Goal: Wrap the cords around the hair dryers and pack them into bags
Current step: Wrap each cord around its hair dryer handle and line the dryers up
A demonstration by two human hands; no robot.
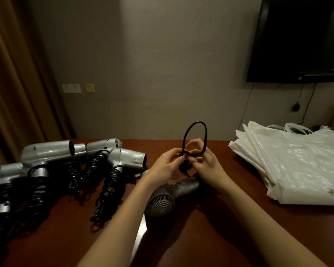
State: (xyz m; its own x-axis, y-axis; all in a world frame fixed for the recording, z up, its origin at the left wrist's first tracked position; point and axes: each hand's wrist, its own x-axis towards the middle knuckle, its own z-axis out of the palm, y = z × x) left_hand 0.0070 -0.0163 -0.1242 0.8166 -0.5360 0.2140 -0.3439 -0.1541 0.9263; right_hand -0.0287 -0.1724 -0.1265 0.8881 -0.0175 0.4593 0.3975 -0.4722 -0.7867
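**Cord loop at your fingertips, bags off to your right**

Your left hand (167,166) and right hand (206,163) both pinch the cord (194,135) just above the hair dryer (166,197); it lies on the table (210,237) between your forearms — grille toward you, handle toward your hands; both hands are equally near. The bags (289,166) lie flat at the right edge; I cannot tell whether anything is in them.

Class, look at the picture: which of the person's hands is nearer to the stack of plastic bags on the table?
Right. The right hand holds the cord on the side toward the plastic bags, apart from them. The left hand pinches the same cord farther away, next to the row of hair dryers.
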